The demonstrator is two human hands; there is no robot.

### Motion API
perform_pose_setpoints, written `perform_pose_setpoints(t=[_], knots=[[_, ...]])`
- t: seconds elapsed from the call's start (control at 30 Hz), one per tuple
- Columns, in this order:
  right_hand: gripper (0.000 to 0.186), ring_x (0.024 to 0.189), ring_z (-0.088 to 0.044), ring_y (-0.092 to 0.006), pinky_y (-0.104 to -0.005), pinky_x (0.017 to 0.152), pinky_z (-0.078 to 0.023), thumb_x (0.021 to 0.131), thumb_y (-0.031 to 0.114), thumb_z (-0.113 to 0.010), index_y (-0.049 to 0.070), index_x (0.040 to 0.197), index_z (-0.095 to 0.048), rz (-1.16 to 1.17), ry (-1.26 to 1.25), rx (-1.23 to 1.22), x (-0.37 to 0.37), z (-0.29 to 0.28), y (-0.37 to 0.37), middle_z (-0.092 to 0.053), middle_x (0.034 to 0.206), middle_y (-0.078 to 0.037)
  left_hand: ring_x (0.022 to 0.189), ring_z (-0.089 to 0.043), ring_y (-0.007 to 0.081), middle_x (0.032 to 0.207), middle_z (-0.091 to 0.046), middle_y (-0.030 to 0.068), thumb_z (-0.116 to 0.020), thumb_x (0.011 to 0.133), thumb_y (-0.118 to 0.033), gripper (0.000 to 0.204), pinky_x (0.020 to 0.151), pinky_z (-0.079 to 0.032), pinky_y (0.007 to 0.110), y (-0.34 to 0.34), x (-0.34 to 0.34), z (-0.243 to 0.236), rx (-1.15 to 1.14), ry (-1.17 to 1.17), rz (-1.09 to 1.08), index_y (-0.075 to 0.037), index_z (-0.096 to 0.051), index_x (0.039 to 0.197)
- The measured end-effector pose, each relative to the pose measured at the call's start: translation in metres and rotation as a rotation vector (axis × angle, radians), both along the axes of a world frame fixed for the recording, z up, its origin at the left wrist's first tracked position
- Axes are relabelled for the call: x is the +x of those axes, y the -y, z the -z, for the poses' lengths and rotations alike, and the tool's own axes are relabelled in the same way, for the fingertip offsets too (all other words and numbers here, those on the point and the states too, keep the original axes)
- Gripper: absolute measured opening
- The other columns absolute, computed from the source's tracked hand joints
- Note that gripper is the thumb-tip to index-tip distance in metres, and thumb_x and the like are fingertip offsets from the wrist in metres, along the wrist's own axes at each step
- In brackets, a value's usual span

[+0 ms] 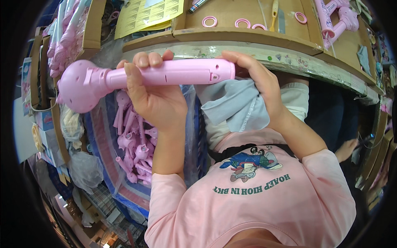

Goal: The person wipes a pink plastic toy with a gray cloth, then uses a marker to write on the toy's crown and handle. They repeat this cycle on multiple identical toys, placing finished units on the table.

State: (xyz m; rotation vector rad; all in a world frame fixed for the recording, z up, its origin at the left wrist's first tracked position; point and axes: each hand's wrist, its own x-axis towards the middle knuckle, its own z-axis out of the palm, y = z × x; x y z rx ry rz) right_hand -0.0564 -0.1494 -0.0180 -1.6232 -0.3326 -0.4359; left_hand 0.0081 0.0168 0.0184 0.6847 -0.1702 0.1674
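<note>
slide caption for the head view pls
Left hand grips a pink, round-headed plastic wand; right hand holds a grey-blue cloth at its handle end.

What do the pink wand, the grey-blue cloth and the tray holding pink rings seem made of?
Pink wand: probably hard plastic, satin finish, with moulded panel lines.
Grey-blue cloth: matt fabric, soft folds, stitched seam.
Tray: likely cardboard, matt, with thin brown walls.

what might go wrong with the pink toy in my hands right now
The round head of the pink wand-shaped toy juts out past your left hand, so a loosened grip might let it tip and drop, perhaps onto the pink toys below. The grey cloth hangs loosely from your right hand and could slip away.
</note>
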Motion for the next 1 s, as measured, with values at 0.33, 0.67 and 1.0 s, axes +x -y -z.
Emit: perform_pose_setpoints(t=[0.33,0.67,1.0], knots=[[0.037,0.099,-0.057,-0.0119,-0.0259,0.091,-0.045,0.09,0.019,-0.054,-0.002,0.121,-0.054,-0.465,-0.581,0.458,-0.004,-0.002,0.0,-0.061,0.112,-0.008,0.057,-0.043,0.0116,0.064,-0.045,0.0001,-0.051,0.096,-0.032,0.023,0.058,-0.041,0.03,-0.006,-0.008,-0.011,0.031,0.196,0.193,-0.011,-0.058,0.094],[0.07,0.105,-0.051,-0.0332,-0.0335,0.092,-0.039,0.068,0.007,-0.066,-0.003,0.131,-0.038,-0.343,-0.173,0.143,-0.008,0.011,-0.013,-0.051,0.113,-0.018,0.055,-0.042,0.0112,0.062,-0.044,-0.0003,-0.054,0.095,-0.033,0.024,0.056,-0.04,0.03,-0.01,-0.005,-0.014,0.003,0.185,0.186,-0.01,-0.06,0.09],[0.07,0.106,-0.052,-0.036,-0.036,0.09,-0.042,0.068,0.01,-0.069,-0.004,0.129,-0.039,-0.343,-0.158,0.065,-0.005,0.008,-0.009,-0.05,0.113,-0.021,0.056,-0.044,0.0107,0.067,-0.043,-0.0025,-0.047,0.097,-0.039,0.028,0.058,-0.044,0.03,-0.017,0.001,-0.007,-0.006,0.091,0.214,-0.016,-0.064,0.093]])
